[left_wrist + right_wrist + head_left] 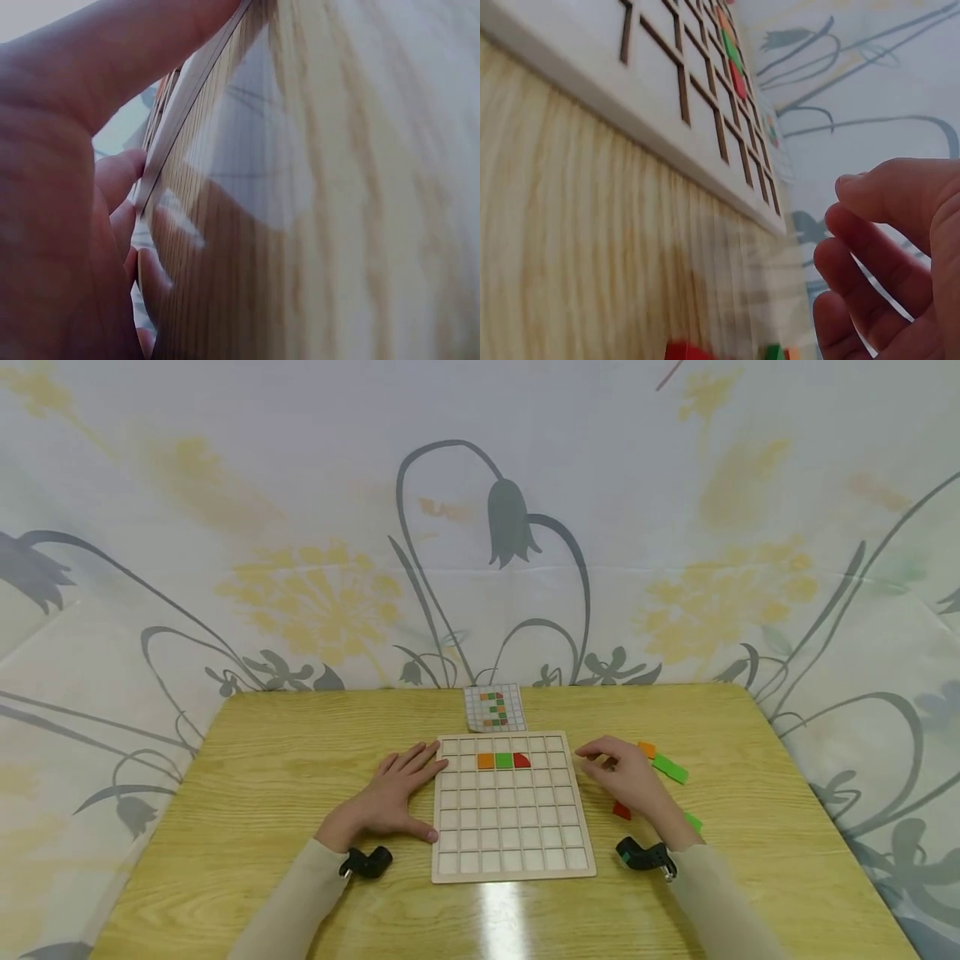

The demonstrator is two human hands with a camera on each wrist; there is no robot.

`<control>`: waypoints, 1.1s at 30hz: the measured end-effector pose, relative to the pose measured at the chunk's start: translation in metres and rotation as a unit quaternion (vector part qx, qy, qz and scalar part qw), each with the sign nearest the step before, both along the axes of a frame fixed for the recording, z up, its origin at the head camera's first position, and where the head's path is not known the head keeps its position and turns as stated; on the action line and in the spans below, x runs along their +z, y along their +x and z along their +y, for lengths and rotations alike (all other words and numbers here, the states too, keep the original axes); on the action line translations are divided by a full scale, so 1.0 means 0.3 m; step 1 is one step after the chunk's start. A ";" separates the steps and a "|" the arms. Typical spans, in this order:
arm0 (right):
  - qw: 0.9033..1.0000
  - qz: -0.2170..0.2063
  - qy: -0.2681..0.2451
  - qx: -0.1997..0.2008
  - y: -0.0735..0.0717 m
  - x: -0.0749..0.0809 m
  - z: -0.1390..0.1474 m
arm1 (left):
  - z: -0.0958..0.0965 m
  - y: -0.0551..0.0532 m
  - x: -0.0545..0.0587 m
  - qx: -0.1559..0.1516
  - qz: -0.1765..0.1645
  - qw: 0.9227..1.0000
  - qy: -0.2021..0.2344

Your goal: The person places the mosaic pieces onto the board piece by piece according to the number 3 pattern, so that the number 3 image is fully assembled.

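Observation:
A pale wooden grid board (513,876) lies flat on the table. In its second row from the top sit an orange square (486,761), a green square (504,761) and a red piece with one rounded corner (521,761). My left hand (390,793) is spread out, with fingertips and thumb touching the board's left edge. Just beyond the board's right edge hovers my right hand (622,770), its fingers loosely bent; in the right wrist view nothing shows between thumb and fingers.
Right of the board lie loose pieces: an orange one (647,749), green ones (670,768) and red ones (622,810), partly hidden by the right hand and arm. A paper card (472,693) with a coloured grid pattern lies behind the board, near a flower-patterned cloth (360,485).

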State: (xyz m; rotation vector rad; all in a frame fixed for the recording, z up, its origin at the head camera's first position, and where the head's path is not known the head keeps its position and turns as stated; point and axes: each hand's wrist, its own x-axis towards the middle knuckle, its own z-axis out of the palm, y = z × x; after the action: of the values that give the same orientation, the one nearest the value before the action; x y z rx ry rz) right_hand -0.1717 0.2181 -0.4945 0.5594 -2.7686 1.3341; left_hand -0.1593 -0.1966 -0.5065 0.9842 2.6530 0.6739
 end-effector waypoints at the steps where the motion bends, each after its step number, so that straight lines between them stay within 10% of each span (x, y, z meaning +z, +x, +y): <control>1: 1.000 0.003 0.001 0.001 0.006 -0.002 0.011 | -0.001 0.001 0.000 0.001 -0.001 1.000 0.000; 17: 0.987 0.065 0.080 -0.120 0.106 0.019 0.282 | -0.002 0.000 0.001 0.002 -0.009 1.000 0.006; 33: 0.984 -0.064 0.052 -0.156 0.104 -0.033 0.403 | -0.001 0.004 0.005 0.008 -0.012 1.000 0.001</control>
State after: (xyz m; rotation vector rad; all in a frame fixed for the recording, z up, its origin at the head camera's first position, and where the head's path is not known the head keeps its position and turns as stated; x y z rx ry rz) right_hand -0.1405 0.3391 -0.5043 0.0346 -2.8817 1.2003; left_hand -0.1581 -0.1968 -0.5052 0.9521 2.6429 0.6875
